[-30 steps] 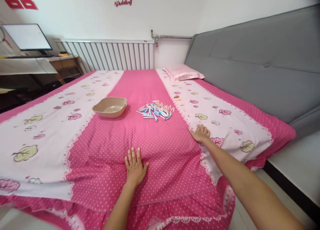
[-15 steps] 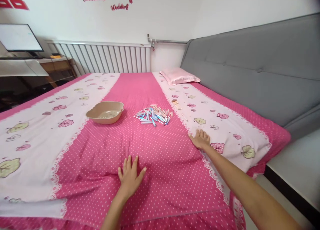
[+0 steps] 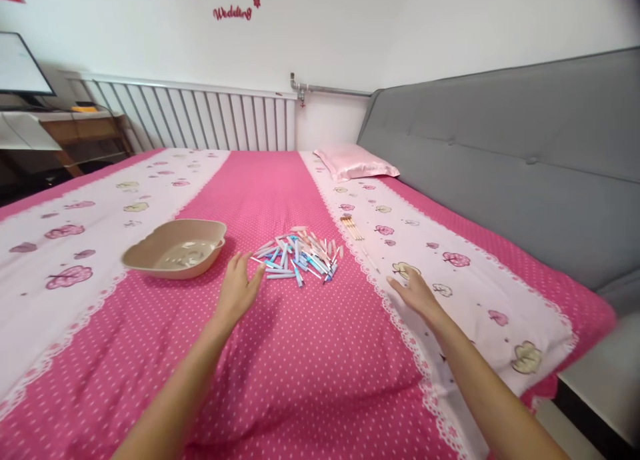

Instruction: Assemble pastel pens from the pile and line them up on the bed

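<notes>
Left hand has been advanced toward the pens, mid-frame. Right hand is seen centre-right; both are empty, held wide.

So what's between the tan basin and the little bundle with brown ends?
A messy pile of blue and pink sticks lies between the basin and the bundle, in the head view.

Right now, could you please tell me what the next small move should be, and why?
I'd probably ease the left hand rightward onto the pile of pen-like sticks: it looks empty, with its thumb close to the pile's left edge.
</notes>
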{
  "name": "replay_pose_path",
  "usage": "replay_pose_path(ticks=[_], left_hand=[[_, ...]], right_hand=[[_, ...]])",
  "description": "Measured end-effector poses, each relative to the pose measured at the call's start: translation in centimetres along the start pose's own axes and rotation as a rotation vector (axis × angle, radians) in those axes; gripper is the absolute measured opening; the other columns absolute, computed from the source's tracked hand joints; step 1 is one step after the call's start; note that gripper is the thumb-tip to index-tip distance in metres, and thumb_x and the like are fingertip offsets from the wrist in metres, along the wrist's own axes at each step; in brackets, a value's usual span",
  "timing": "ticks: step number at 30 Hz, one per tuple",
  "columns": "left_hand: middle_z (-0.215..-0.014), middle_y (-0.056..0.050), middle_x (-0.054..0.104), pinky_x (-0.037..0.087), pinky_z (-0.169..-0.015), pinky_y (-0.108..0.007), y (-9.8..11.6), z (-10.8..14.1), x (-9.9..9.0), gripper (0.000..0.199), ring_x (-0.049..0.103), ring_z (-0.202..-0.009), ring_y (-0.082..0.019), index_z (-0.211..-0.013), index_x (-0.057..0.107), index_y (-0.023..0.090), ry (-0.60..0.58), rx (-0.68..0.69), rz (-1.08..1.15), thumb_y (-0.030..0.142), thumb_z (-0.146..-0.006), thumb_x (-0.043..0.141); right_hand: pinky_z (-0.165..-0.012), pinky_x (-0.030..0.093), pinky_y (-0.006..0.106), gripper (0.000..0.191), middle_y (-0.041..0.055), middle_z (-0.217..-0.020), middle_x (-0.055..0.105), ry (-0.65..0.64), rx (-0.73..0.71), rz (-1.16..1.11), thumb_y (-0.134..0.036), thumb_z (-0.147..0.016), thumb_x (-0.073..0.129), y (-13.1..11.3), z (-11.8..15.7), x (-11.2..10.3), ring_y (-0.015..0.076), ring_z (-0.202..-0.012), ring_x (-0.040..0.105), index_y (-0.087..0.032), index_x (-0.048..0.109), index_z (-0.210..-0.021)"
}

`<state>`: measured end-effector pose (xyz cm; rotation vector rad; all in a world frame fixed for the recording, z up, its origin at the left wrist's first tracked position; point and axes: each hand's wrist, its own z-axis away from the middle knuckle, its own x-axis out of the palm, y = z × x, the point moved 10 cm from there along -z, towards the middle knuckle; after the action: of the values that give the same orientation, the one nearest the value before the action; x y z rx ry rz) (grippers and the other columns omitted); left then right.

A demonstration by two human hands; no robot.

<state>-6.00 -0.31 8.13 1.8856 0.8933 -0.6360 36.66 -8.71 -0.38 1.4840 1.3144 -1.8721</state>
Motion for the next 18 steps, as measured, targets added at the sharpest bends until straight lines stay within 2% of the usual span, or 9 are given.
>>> replay_pose_path(ticks=[2, 5, 7, 9, 13, 16, 18], left_hand=[[-0.133, -0.021, 0.050, 0.032, -0.109, -0.044, 0.0, -2.7, 0.9, 0.055, 0.038, -0.133, -0.028, -0.125, 0.051, 0.006, 0.093, -0.003, 0.024, 0.044, -0.086, 0.041], [-0.134, -0.019, 0.051, 0.032, -0.109, -0.045, 0.5, -5.9, 2.6, 0.051, 0.039, -0.132, -0.027, -0.127, 0.051, 0.008, 0.176, 0.001, 0.035, 0.038, -0.086, 0.042], [-0.137, -0.019, 0.049, 0.033, -0.109, -0.044, 0.9, -7.2, 4.1, 0.050, 0.039, -0.132, -0.027, -0.129, 0.050, 0.009, 0.172, -0.014, 0.008, 0.034, -0.087, 0.042], [-0.141, -0.021, 0.044, 0.034, -0.107, -0.046, 0.7, -7.8, 5.7, 0.051, 0.039, -0.133, -0.030, -0.131, 0.050, 0.010, 0.141, -0.067, -0.062, 0.036, -0.087, 0.043], [-0.142, -0.025, 0.041, 0.032, -0.103, -0.055, -0.9, -7.0, 8.9, 0.054, 0.042, -0.129, -0.037, -0.133, 0.049, 0.011, 0.049, -0.181, -0.251, 0.041, -0.089, 0.041], [-0.142, -0.021, 0.042, 0.026, -0.106, -0.058, -2.7, -5.8, 11.2, 0.054, 0.037, -0.132, -0.037, -0.135, 0.049, 0.017, -0.064, -0.212, -0.318, 0.045, -0.090, 0.039], [-0.142, -0.019, 0.043, 0.025, -0.106, -0.058, -3.5, -5.2, 12.3, 0.054, 0.035, -0.134, -0.037, -0.136, 0.048, 0.020, -0.137, -0.198, -0.335, 0.046, -0.091, 0.036]], right_hand=[[-0.098, 0.041, 0.033, 0.069, 0.0156, -0.142, 0.044, 0.008, -0.070, -0.111, -0.050, -0.085, 0.046, -3.3, -1.1, -0.7, 0.0249, -0.125, 0.048, -0.009, 0.035, -0.140], [-0.092, 0.045, 0.033, 0.066, 0.0147, -0.134, 0.053, -0.021, -0.155, -0.252, -0.046, -0.084, 0.051, -9.1, -2.8, -1.1, 0.0236, -0.108, 0.060, -0.013, 0.037, -0.139], [-0.091, 0.045, 0.032, 0.057, 0.0122, -0.126, 0.060, -0.073, -0.214, -0.187, -0.043, -0.085, 0.049, -12.9, -4.0, -0.4, 0.0224, -0.106, 0.061, -0.015, 0.043, -0.135], [-0.092, 0.045, 0.037, 0.051, 0.0133, -0.122, 0.062, -0.121, -0.198, -0.045, -0.041, -0.085, 0.049, -15.2, -5.3, 0.9, 0.0261, -0.110, 0.059, -0.017, 0.050, -0.130], [-0.084, 0.047, 0.048, 0.045, 0.0214, -0.115, 0.063, -0.122, -0.098, 0.051, -0.038, -0.085, 0.047, -16.4, -7.5, 4.2, 0.0353, -0.107, 0.059, -0.014, 0.057, -0.122], [-0.084, 0.046, 0.048, 0.048, 0.0229, -0.117, 0.060, -0.124, -0.102, 0.069, -0.041, -0.087, 0.041, -16.4, -8.4, 7.2, 0.0365, -0.108, 0.058, -0.011, 0.056, -0.121], [-0.089, 0.044, 0.045, 0.046, 0.0209, -0.119, 0.060, -0.139, -0.147, 0.068, -0.041, -0.089, 0.039, -16.5, -8.7, 8.9, 0.0340, -0.112, 0.055, -0.011, 0.057, -0.119]])
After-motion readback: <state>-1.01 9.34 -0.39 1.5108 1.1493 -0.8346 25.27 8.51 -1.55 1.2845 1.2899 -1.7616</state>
